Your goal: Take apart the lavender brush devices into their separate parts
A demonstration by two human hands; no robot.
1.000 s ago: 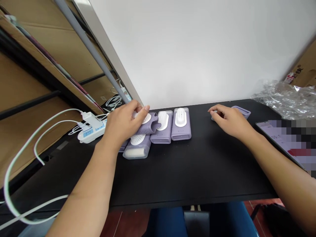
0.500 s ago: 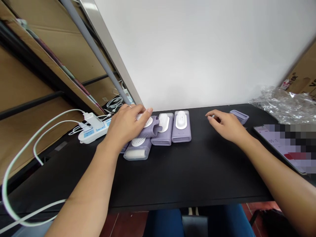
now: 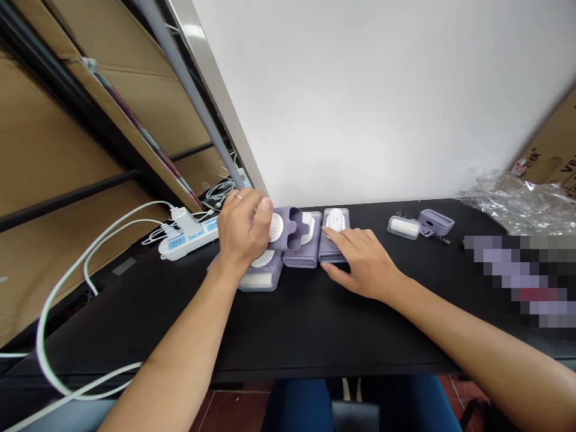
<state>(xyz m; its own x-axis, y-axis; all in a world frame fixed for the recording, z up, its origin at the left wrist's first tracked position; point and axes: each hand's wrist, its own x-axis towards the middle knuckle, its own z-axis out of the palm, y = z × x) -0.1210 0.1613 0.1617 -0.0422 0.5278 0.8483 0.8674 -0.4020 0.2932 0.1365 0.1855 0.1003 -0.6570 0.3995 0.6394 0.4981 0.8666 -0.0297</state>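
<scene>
at the bottom of the frame two blue-clad legs [image 3: 294, 408] are cut off by the edge, before the black surface [image 3: 342, 336]; white cables [image 3: 42, 336] loop at lower left. at right, a pixelated patch [image 3: 517, 282] is unreadable. near the centre, the right hand [image 3: 362, 261] lies with its grip loosely open over the right-most case [image 3: 333, 254], thumb by the near end; how firmly it touches cannot be told. left of centre, the left hand [image 3: 245, 228] has its grip closed round a held case [image 3: 288, 213], purple, most fingers hidden; its long axis runs across the frame, open end pointing right, above other cases. it partly covers the clear-ended case [image 3: 258, 281] and the middle case [image 3: 301, 259]; the middle and right-most ones run near to far. so four cases show clearly, while a purple sliver [image 3: 212, 263] is too hidden to tell. beyond, at left, sits one power strip [image 3: 193, 242]; at right, one clear capsule [image 3: 404, 228] and one purple shell [image 3: 436, 221], the spiky bits [image 3: 443, 239] there too small to identify. farther, clear plastic [image 3: 522, 201] and a cut-off carton [image 3: 555, 159] fill the right edge.
</scene>
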